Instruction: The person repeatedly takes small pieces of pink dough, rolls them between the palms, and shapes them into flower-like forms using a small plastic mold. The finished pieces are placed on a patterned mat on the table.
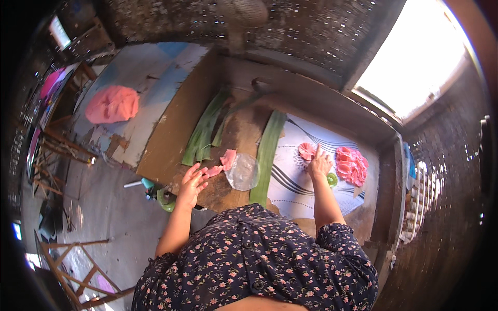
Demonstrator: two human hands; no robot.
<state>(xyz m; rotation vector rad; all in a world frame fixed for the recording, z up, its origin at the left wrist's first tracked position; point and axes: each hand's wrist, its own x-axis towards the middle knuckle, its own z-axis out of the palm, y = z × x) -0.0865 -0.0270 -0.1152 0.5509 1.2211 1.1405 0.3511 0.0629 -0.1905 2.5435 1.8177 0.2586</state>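
My left hand (191,185) is held over the near left edge of the wooden work surface, its fingers spread and empty. Close to its fingertips lie small pink dough-like pieces (227,158). A round, clear plastic sheet (243,172) lies beside them. On the right, my right hand (320,165) reaches over a white patterned sheet (291,194) with fingers stretched out. Its fingertips are at a thin, frilled pink piece (307,151); whether they press on it I cannot tell. Further right sits a heap of similar pink pieces (352,166). A small green round object (332,179) is partly behind my right wrist.
Long green leaf strips (268,155) cross the surface, with more strips (206,129) at its left. A raised wooden board (174,122) borders it. Beyond that, a large pink lump (112,104) rests on a worn table (155,65). A wooden stand (83,274) is at lower left.
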